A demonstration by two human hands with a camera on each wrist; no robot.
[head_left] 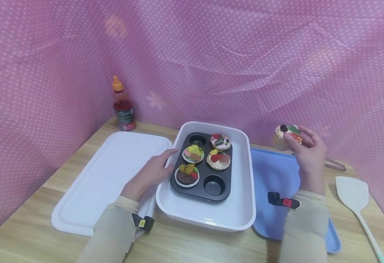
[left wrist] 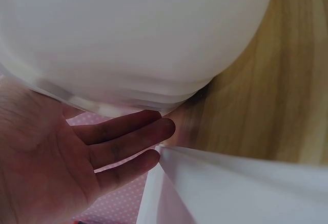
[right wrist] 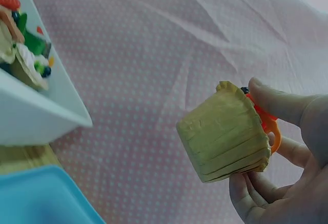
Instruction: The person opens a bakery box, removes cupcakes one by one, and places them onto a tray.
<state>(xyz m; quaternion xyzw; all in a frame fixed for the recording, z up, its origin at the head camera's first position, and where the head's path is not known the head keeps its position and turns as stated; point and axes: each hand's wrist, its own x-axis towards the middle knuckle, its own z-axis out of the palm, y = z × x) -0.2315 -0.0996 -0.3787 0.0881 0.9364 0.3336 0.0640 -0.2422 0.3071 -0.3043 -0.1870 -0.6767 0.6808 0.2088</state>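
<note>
My right hand [head_left: 310,157] holds up a cupcake [head_left: 288,133] topped with fruit pieces, above the far end of the blue tray [head_left: 274,175]. Its thumb and fingers pinch the cupcake near the rim; the tan pleated case [right wrist: 225,137] shows in the right wrist view. My left hand [head_left: 150,170] is at the left wall of the white tub [head_left: 249,182], fingers extended beside it. Inside that tub lies a dark muffin tin [head_left: 200,193]. Several decorated cupcakes sit in its cups, among them a chocolate one [head_left: 186,179] at front left. The rear-left and front-right cups show their dark insides.
Left of the tub lies a white board or lid [head_left: 109,182]. A sauce bottle [head_left: 123,113] with an orange cap stands behind it. At the right are a pale spatula [head_left: 353,193] and tongs [head_left: 336,165], partly hidden. Pink dotted cloth [head_left: 192,73] hangs behind the wooden table.
</note>
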